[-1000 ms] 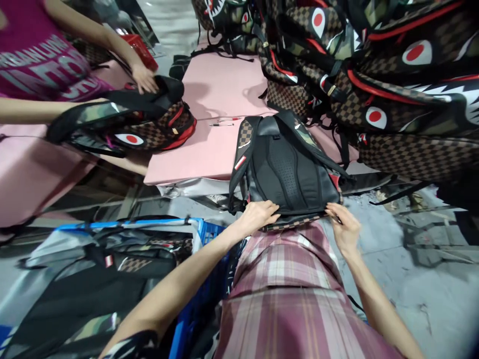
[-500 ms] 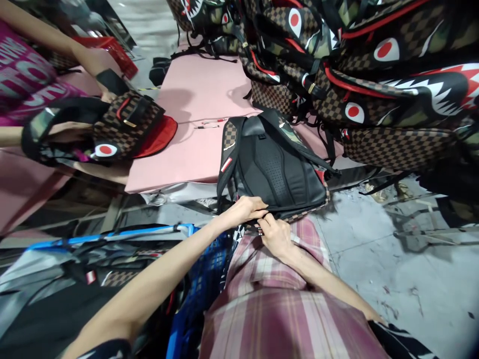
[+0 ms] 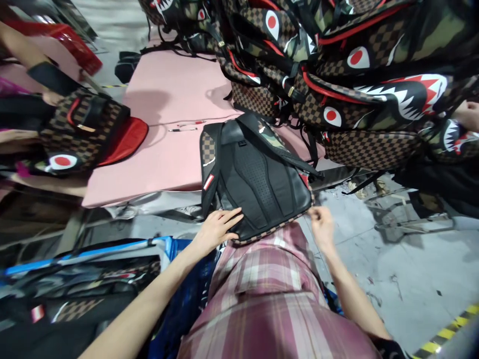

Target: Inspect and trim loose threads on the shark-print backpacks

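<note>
A black backpack (image 3: 258, 174) lies with its padded back panel up, its lower edge over my plaid-covered lap. My left hand (image 3: 217, 230) rests on the bag's lower left corner, fingers stretched out over the black panel. At the lower right corner, my right hand (image 3: 322, 224) is closed, thumb and fingers pinched together beside the checkered edge. Whatever those fingers may hold is too small and blurred to make out. Black shoulder straps (image 3: 262, 137) run over the upper part of the bag.
Checkered shark-face backpacks (image 3: 359, 104) are piled at the back right. Pens (image 3: 183, 129) lie on the pink table (image 3: 149, 164). At left, a co-worker's hands hold another backpack (image 3: 84, 124). A blue-rimmed crate (image 3: 86, 259) with bags stands at lower left; another person's hand (image 3: 467, 115) shows far right.
My hands have parted from the lower edge's middle: the left spreads onto the left corner, the right moves to the right corner. The view has shifted, and a hand appears at far right.
</note>
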A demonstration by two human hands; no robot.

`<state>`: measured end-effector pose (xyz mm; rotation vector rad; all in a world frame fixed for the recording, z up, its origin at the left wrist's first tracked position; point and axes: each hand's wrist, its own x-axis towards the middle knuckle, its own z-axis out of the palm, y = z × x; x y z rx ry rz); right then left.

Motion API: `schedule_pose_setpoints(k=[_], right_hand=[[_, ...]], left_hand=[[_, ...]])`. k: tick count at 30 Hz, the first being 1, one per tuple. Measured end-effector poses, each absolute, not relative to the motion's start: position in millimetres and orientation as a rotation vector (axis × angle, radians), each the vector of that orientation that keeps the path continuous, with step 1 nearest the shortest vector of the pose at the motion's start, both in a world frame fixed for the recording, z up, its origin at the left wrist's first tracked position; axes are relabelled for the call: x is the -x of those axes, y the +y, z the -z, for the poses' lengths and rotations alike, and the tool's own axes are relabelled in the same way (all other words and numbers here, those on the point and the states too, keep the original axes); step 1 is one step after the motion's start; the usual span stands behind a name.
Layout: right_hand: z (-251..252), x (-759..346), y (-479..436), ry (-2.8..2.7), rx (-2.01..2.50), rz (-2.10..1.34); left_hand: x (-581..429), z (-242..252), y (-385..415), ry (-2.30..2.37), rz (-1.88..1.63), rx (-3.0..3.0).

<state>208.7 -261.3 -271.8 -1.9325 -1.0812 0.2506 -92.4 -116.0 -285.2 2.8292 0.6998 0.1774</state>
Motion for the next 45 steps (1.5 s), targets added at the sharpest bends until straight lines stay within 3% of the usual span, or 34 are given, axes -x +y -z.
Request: schedule_pose_setpoints(k=[8,12,15,18,23,29,36,41,45], right_hand=[[275,-283,-251,-0.837,1.839,-0.508],[284,-285,-242,-0.795,1.771,-0.585],[289,-285,-220,-0.783,1.740,-0.600],[293,-278,-198,-0.789,1.743,-0.633],[297,-265,-194,-0.691,1.721,-0.657],[294,-258,-197,-0.691,1.734,-0.700],[298,-245,-200,-0.794,1.833,-0.703],[292,-264,-227,-0.833,1.962,-0.632],[257,-261,-209,-0.896,1.923,-0.480]], left_hand=[[75,279,-154,1.026,-0.356,-2.606],[44,267,-172,1.423,-0.619,-1.775],[19,257,-141,1.389,-0.901,-0.928],[5,247,-100,1.381,-1.031,-0.703],[5,240,-132,1.337,-1.024,-0.554],[30,239,-181,1.103,-0.628,-0.520],[31,237,-103,1.003,-1.025,-0.301],[47,238,-100,1.092,-0.833,-0.581],[59,231,-85,1.540,-0.900,-1.332]])
